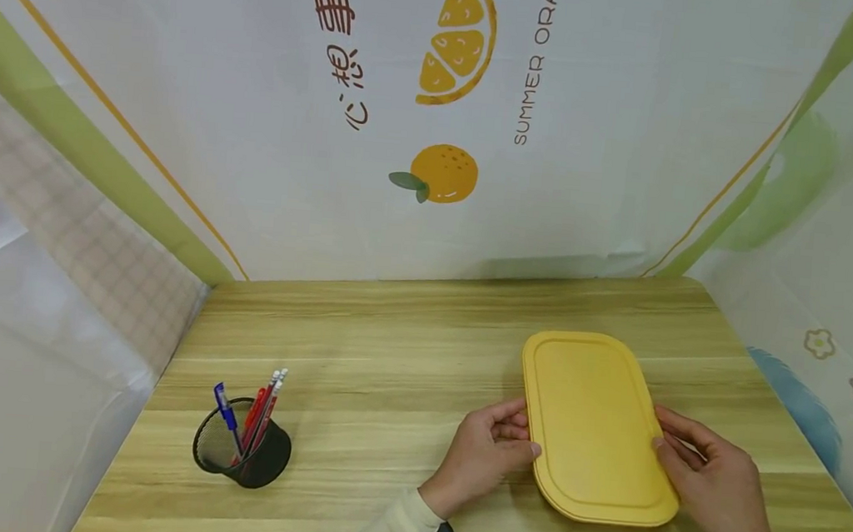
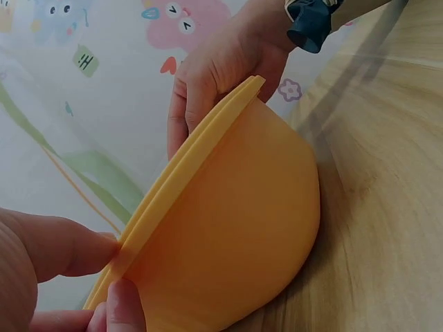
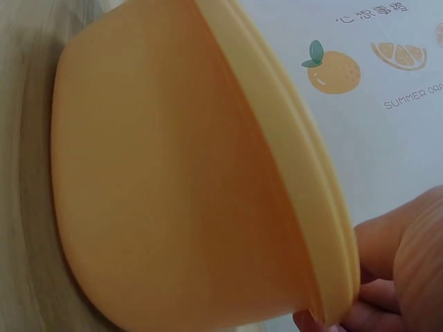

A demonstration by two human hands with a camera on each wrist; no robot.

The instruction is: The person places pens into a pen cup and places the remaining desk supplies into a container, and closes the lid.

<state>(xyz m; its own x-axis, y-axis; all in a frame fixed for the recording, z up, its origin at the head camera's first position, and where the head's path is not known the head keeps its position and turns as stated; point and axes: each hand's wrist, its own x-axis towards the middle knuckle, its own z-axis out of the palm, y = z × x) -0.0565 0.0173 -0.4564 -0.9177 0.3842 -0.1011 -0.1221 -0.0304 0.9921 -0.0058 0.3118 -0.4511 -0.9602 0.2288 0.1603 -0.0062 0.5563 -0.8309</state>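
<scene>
A yellow lidded plastic storage box [image 1: 594,425] with rounded corners sits on the right part of the table. Its lid covers the top, and the deep side wall [image 2: 228,214] shows in the left wrist view. My left hand [image 1: 483,450] pinches the rim on the left long side, thumb on the lid's edge and fingers beneath. On the opposite side my right hand [image 1: 714,476] pinches the rim the same way. From the right wrist the box's wall [image 3: 152,173] fills most of the view. What is inside the box is hidden.
A black mesh pen holder [image 1: 254,453] with a blue pen [image 1: 226,407] and several red pens and pencils stands at the table's left. Behind the wooden table [image 1: 389,363] hangs a white curtain [image 1: 311,207] with orange prints; more curtain hangs at both sides.
</scene>
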